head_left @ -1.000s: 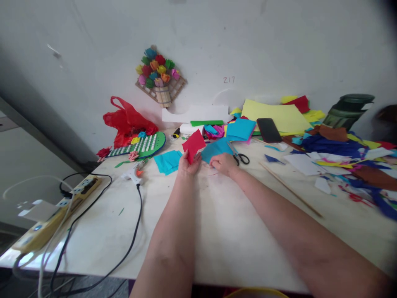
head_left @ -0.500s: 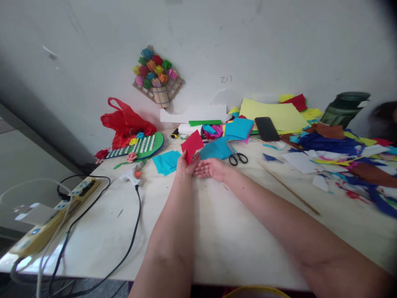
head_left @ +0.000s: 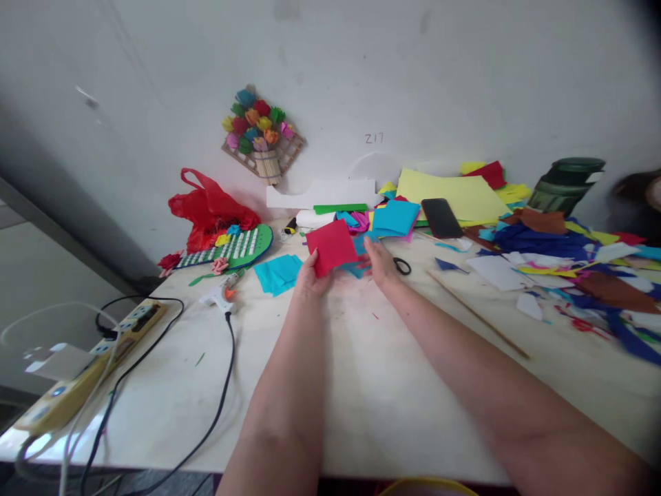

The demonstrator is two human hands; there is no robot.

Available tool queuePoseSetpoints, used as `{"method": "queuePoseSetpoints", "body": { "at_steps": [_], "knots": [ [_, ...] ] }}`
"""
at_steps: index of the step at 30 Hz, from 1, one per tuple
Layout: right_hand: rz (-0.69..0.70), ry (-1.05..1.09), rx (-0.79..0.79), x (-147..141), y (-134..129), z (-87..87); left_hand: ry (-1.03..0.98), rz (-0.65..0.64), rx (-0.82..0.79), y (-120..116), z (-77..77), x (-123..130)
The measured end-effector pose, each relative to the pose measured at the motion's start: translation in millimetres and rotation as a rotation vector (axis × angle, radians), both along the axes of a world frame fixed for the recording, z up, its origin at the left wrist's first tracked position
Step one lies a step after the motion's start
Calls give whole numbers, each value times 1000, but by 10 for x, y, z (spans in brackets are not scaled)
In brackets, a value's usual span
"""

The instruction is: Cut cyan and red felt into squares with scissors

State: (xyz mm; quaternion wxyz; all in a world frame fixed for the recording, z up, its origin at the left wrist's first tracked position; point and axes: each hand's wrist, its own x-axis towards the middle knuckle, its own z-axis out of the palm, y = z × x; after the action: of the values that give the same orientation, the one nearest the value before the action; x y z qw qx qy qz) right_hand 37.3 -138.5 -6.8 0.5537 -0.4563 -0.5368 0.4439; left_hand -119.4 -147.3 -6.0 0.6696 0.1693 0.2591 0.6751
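Observation:
A square of red paper (head_left: 330,246) is pinched at its lower left by my left hand (head_left: 311,275), its face turned toward me. Just to the right of it my right hand (head_left: 381,264) is raised with fingers apart and somewhat blurred. It appears to hold nothing. Behind my right hand lie scissors, mostly covered, with one black handle loop (head_left: 402,266) showing. Part of a blue paper piece shows behind the red square. More blue paper pieces (head_left: 279,273) lie on the table left of my left hand.
A glue gun (head_left: 219,297) with a black cord lies left, near a power strip (head_left: 93,365). A wooden stick (head_left: 478,313), a phone (head_left: 442,218), and a heap of paper scraps (head_left: 547,241) are to the right. A green bottle (head_left: 565,186) stands behind.
The red paper now faces me more squarely and shows more of its surface. My right hand has moved away from my left hand, right and upward, covering much of the scissors.

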Motion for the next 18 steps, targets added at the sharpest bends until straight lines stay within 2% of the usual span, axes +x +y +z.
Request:
{"method": "queuePoseSetpoints", "body": {
  "at_steps": [2, 4, 6, 10, 13, 18],
  "knots": [
    [131, 107, -163, -28, 25, 23, 55, -58, 46, -28, 23, 53],
    [170, 178, -194, -47, 52, 27, 124, -105, 101, -39, 39, 101],
    [115, 242, -117, -49, 92, 8, 206, -89, 100, -28, 47, 125],
    [-86, 393, -22, 2, 205, -39, 532, 82, -114, 33, 40, 85],
    [-170, 512, -61, 66, 277, -44, 746, 133, -185, 64, 5, 44],
    [-169, 564, -143, 147, 366, -72, 842, 128, -149, 56, -37, 125]
  ]
}}
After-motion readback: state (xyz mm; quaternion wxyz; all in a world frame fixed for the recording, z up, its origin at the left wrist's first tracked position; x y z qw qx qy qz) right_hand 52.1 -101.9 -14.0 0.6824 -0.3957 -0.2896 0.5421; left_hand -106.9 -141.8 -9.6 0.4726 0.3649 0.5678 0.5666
